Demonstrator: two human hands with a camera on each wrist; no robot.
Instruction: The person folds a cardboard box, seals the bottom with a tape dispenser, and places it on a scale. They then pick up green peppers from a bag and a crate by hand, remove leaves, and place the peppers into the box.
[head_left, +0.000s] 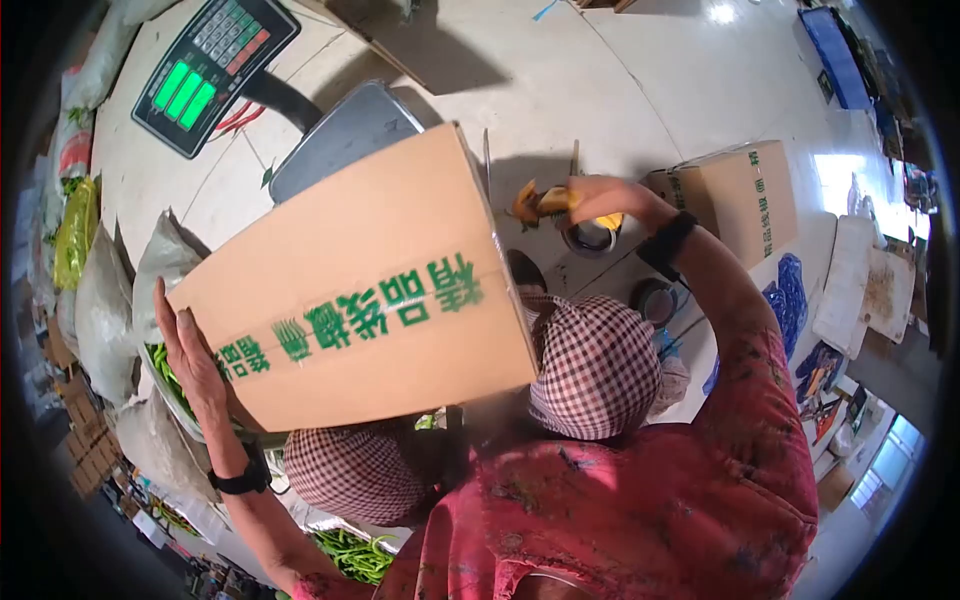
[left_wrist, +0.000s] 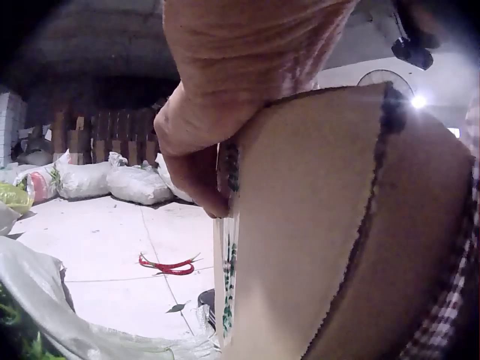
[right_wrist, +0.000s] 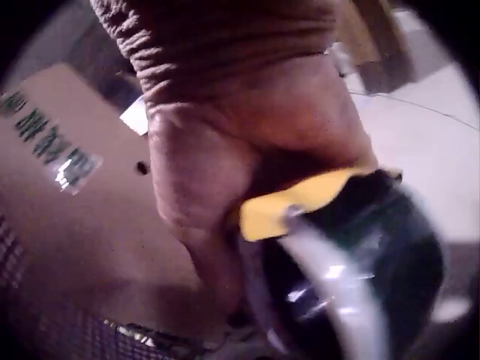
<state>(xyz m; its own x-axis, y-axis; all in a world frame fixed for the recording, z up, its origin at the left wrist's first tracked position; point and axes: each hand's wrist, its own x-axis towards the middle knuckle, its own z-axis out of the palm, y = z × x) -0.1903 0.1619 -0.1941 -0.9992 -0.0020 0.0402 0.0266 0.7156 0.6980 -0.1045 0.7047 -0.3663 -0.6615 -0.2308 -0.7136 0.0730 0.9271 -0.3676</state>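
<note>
A large cardboard box (head_left: pixel 350 290) with green printing and a strip of clear tape along its printed face lies tilted across the person's knees in checked trousers. My left hand (head_left: pixel 194 362) rests against the box's left end, its fingers fairly straight; in the left wrist view that hand (left_wrist: pixel 217 97) reaches over the box edge (left_wrist: pixel 300 187), a digit lying on the printed side. Beyond the right end of the box, my right hand (head_left: pixel 605 197) grips a tape dispenser (head_left: pixel 553 202). In the right wrist view its yellow part (right_wrist: pixel 292 206) shows beside the shiny tape roll.
A scale with a lit green display (head_left: pixel 183 97) and a grey platform (head_left: pixel 350 135) stands behind the box. Another printed box (head_left: pixel 745 205) sits at the right. White sacks (head_left: pixel 108 320) line the left side, and green peppers (head_left: pixel 352 553) lie below. Red chilies (left_wrist: pixel 166 265) are on the floor.
</note>
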